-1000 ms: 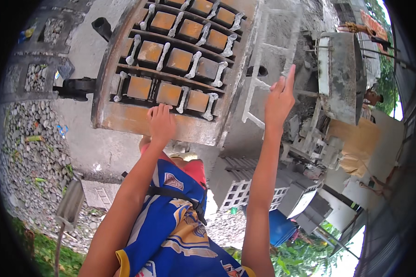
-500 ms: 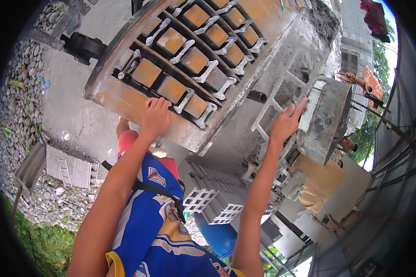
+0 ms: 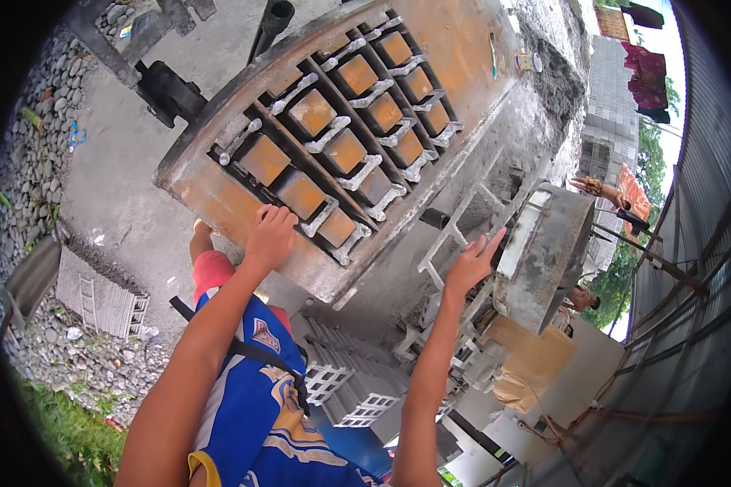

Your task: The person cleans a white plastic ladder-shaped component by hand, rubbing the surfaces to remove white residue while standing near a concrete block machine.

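In front of me stands a rusty steel block mould (image 3: pixel 211 191), with rows of square orange-brown cores and grey metal bars across its slots. My left hand (image 3: pixel 271 237) rests on the near part of its top plate, beside the nearest cores, fingers bent loosely and nothing seen in them. Held up to the right, my right hand (image 3: pixel 471 266) has its index finger stretched out and holds nothing. It is close to the pale edge of a worn metal box (image 3: pixel 544 260); whether it touches cannot be told.
Hollow grey blocks (image 3: pixel 357 398) are stacked beyond my right forearm. Another person's hand (image 3: pixel 594 188) shows past the metal box. A small cup (image 3: pixel 528 62) sits on the mould's far end. Stones (image 3: pixel 36 162) cover the ground at left, near more stacked blocks (image 3: pixel 97 296).
The view has turned, so the mould and metal box sit lower in the picture. My left hand keeps its place on the plate; my right hand stays near the box.
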The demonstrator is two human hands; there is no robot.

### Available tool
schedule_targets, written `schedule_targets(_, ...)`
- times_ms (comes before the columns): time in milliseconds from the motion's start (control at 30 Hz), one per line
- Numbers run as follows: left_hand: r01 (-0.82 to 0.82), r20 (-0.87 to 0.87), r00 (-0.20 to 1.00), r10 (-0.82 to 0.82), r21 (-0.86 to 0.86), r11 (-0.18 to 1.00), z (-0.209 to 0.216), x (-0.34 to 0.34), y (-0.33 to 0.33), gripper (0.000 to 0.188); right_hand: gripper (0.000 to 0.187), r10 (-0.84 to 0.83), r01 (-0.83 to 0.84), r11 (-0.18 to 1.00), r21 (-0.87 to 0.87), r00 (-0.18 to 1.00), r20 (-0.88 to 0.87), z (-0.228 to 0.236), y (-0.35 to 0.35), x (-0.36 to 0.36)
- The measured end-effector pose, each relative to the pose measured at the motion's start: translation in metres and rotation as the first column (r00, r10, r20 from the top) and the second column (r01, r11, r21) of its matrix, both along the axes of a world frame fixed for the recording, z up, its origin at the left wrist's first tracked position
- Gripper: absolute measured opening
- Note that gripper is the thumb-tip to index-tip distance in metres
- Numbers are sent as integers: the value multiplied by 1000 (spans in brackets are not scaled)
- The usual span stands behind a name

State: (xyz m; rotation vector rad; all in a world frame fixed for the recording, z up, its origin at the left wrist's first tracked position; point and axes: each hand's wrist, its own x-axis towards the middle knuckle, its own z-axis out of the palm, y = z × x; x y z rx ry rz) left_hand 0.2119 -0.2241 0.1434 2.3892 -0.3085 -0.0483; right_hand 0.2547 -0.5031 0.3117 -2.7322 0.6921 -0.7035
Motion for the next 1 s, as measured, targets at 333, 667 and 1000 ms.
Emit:
schedule_targets(333, -17, 36, 999, 18, -46, 999, -5, 0, 3, 14, 45, 30, -55, 996, -68, 943, -331, -21, -24, -22)
schedule_targets(667, 24, 28, 999, -23, -18, 1000, -8, 1, -3, 12, 47, 65, 289, 710, 642, 881, -468, -33, -16, -18)
schedule_targets(1000, 56, 20, 998, -56, -1, 998, -4, 7, -8, 10, 49, -304, 250, 843, 477, 952, 37, -38, -60, -30)
